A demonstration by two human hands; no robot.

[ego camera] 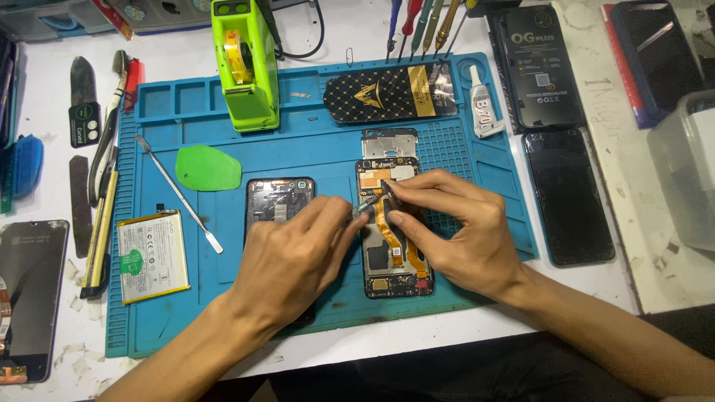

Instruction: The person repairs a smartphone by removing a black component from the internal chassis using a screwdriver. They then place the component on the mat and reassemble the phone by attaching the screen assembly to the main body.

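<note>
While pinching tweezers (363,209), left hand (294,257) beside right hand (454,231), fingers pinched over opened phone (395,257)

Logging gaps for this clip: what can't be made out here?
Head view:
- Tip of the tool on the opened phone: too small, between both hands' fingers.
- Black frame's lower part: covered by the left hand.
- Phone's middle: hidden under the right hand.
- Screen at left: cut by the edge.
</note>
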